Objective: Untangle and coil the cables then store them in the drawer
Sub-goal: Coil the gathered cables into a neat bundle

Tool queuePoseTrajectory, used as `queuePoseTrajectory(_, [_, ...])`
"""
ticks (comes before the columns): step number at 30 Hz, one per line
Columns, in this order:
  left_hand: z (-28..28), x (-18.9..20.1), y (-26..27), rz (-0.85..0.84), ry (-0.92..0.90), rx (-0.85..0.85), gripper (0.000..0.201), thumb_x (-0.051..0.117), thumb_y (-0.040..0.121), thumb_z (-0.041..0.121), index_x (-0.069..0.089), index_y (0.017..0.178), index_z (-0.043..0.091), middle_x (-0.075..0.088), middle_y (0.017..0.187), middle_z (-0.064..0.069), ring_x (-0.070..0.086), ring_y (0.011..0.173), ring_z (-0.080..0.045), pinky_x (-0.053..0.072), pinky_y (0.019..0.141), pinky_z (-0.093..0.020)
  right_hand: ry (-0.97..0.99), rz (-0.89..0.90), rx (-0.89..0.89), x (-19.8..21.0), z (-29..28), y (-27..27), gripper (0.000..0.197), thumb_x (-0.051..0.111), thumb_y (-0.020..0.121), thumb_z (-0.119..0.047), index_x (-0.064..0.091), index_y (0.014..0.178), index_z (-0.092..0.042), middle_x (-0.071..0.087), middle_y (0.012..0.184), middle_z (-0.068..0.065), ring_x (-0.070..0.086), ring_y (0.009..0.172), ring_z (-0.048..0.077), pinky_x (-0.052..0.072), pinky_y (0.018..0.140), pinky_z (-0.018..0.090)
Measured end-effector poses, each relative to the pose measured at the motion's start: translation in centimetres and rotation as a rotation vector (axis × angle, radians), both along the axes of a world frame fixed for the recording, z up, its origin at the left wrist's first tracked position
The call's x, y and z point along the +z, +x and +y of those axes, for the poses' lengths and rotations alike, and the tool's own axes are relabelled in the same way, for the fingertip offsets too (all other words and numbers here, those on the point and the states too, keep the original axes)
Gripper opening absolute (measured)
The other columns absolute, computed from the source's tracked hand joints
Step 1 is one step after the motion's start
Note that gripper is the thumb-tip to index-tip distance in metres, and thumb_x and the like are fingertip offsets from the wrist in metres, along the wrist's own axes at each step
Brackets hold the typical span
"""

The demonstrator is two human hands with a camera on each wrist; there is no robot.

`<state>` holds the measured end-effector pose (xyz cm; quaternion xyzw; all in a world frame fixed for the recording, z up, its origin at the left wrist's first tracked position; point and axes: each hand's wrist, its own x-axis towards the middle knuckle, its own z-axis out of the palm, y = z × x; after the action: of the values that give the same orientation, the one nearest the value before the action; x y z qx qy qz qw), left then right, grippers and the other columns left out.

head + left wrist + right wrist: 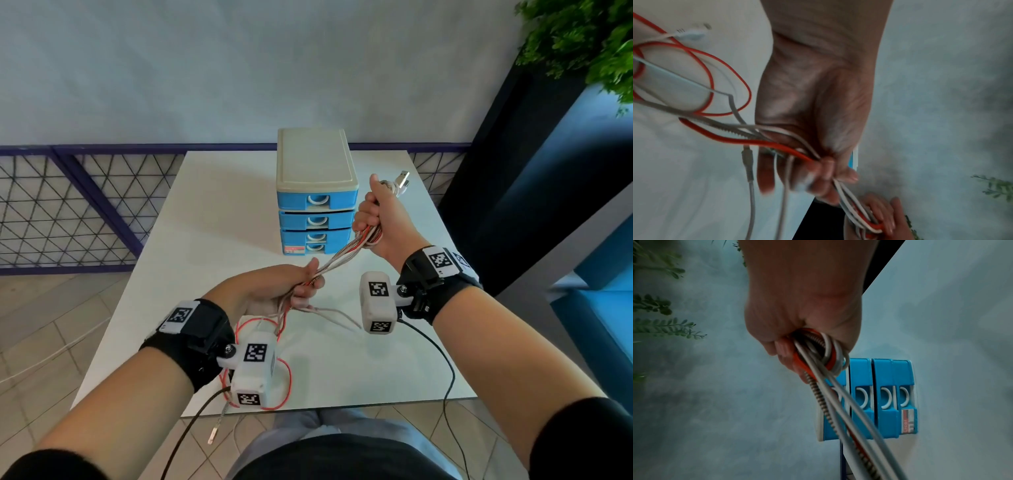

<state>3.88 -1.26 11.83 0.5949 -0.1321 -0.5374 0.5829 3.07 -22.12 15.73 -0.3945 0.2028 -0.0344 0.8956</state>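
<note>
A bundle of white, red and braided cables stretches taut between both hands above the white table. My right hand grips folded loops of the bundle in a fist, a USB plug sticking out above the thumb. My left hand pinches the same strands lower down between thumb and fingers. Loose red loops and white ends trail onto the table under the left wrist. The blue drawer unit stands behind the hands, every drawer pushed in.
A dark wire railing runs along the left behind the table. A plant and a blue-black wall stand at the right. One braided cable end hangs over the table's near edge.
</note>
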Motion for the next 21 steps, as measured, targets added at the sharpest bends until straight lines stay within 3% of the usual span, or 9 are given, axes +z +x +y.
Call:
queuePoseTrajectory(2, [-0.5,0.1,0.4,-0.217,0.095,0.017,0.038,0.041,0.093,0.048,0.051,0.081,0.013,0.035,0.064,0.003,0.032,0.053,-0.008,0.037,0.057,-0.016,-0.124,0.013,0.028,0.2,0.1,0.0,0.037,0.060,0.093,-0.035,0.043,0.065,-0.018,0.035,0.046,-0.006,0.035,0.038,0.008,0.039,0.043,0.022])
queuePoseTrajectory(3, [-0.9,0.3,0.6,-0.391,0.167,0.011,0.034,0.043,0.095,0.044,0.051,0.080,0.014,0.039,0.068,0.003,0.035,0.058,-0.009,0.035,0.056,-0.018,-0.216,0.022,0.045,0.3,0.2,0.0,0.035,0.061,0.093,-0.032,0.044,0.066,-0.017,0.039,0.048,-0.004,0.039,0.039,0.009,0.042,0.044,0.024])
queuePoseTrajectory(5, [-1.5,0.6,1.3,-0.781,0.358,-0.005,0.028,0.042,0.099,0.034,0.052,0.077,0.019,0.049,0.078,0.005,0.046,0.075,-0.014,0.040,0.068,-0.027,-0.390,0.029,0.096,0.6,0.2,0.0,0.029,0.061,0.093,-0.027,0.049,0.071,-0.013,0.051,0.053,0.001,0.049,0.045,0.014,0.049,0.048,0.027])
queuePoseTrajectory(7, [-1.9,1.2,1.8,-1.090,0.532,0.020,0.024,0.040,0.099,0.034,0.055,0.082,0.023,0.055,0.087,0.009,0.049,0.088,-0.017,0.035,0.081,-0.036,-0.516,0.022,0.167,1.0,0.4,-0.1,0.026,0.059,0.094,-0.024,0.054,0.075,-0.008,0.062,0.061,0.007,0.060,0.052,0.020,0.055,0.057,0.032])
queuePoseTrajectory(10, [-2.2,2.2,2.2,-1.393,0.571,0.089,0.019,0.046,0.096,0.038,0.053,0.085,0.025,0.058,0.084,0.012,0.051,0.086,-0.016,0.017,0.072,-0.033,-0.635,0.029,0.285,1.5,0.8,-0.3,0.028,0.056,0.096,-0.025,0.061,0.079,-0.003,0.073,0.077,0.015,0.072,0.070,0.025,0.059,0.073,0.035])
queuePoseTrajectory(13, [-2.3,3.1,2.4,-1.515,0.449,0.124,0.016,0.056,0.091,0.036,0.055,0.084,0.022,0.064,0.083,0.009,0.055,0.085,-0.016,0.015,0.070,-0.031,-0.642,0.046,0.417,1.6,0.9,-0.5,0.030,0.056,0.096,-0.027,0.066,0.090,0.000,0.073,0.092,0.020,0.072,0.081,0.028,0.058,0.079,0.036])
queuePoseTrajectory(16, [-2.3,3.8,2.4,-1.392,0.228,0.130,0.014,0.070,0.082,0.026,0.058,0.086,0.020,0.067,0.083,0.010,0.062,0.083,-0.011,0.040,0.078,-0.023,-0.654,0.063,0.558,1.7,1.4,-1.2,0.029,0.050,0.098,-0.033,0.065,0.098,-0.008,0.069,0.090,0.014,0.068,0.075,0.022,0.056,0.075,0.032])
queuePoseTrajectory(19, [-2.4,4.5,1.8,-1.300,0.174,0.143,0.030,0.074,0.078,0.023,0.047,0.090,0.022,0.059,0.081,0.017,0.059,0.075,-0.001,0.042,0.064,-0.010,-0.474,0.052,0.770,1.7,2.0,-1.7,0.038,0.037,0.101,-0.041,0.060,0.108,-0.011,0.066,0.098,0.014,0.067,0.089,0.027,0.054,0.080,0.038])
queuePoseTrajectory(21, [-2.4,4.6,1.9,-1.277,0.172,0.201,0.046,0.080,0.071,0.025,0.039,0.090,0.019,0.060,0.077,0.012,0.055,0.065,-0.001,0.041,0.057,-0.014,-0.478,0.060,0.870,1.6,2.4,-1.9,0.048,0.034,0.100,-0.048,0.060,0.108,-0.009,0.064,0.101,0.019,0.066,0.092,0.030,0.053,0.081,0.038])
